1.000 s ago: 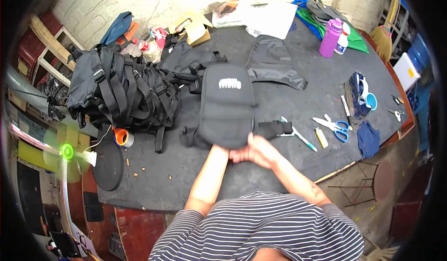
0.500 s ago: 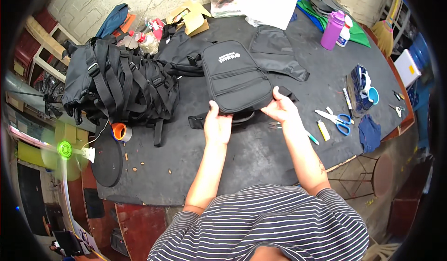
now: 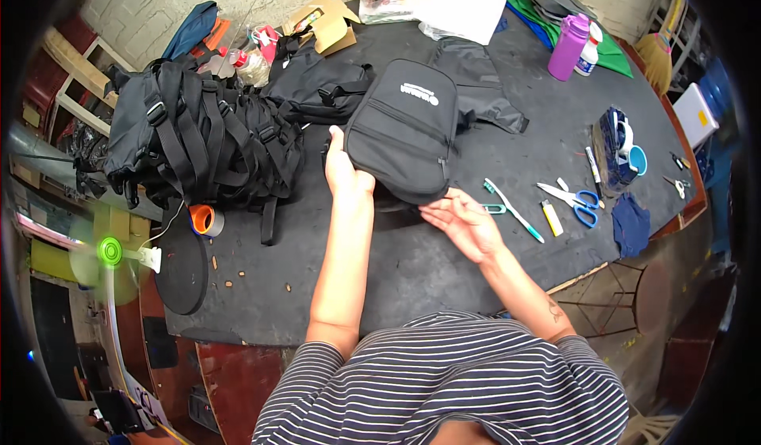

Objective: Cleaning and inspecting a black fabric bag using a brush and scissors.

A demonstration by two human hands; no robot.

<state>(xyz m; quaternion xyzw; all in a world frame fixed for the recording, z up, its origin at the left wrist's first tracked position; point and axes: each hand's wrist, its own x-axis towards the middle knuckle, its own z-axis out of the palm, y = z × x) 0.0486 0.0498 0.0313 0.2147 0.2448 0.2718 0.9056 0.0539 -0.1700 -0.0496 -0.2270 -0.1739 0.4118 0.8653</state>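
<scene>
A small black backpack with zipped front pockets and a white print is held tilted above the table, its top pointing away from me. My left hand grips its left side, thumb up along the edge and fingers hidden beneath. At the lower right corner, my right hand has its fingertips on the bottom edge, palm partly turned up. Just right of that hand lie a toothbrush with a green-and-white handle and a small green-handled tool. Behind the backpack rests a flat black fabric piece.
Several strapped black bags are heaped at left, near an orange tape roll. To the right lie blue-handled scissors, a yellow lighter and a marker. A purple bottle stands far right; a fan spins at lower left.
The backpack has turned clockwise and its near end has swung left. My left hand moved up its left side; my right hand shifted to the lower corner, uncovering the toothbrush.
</scene>
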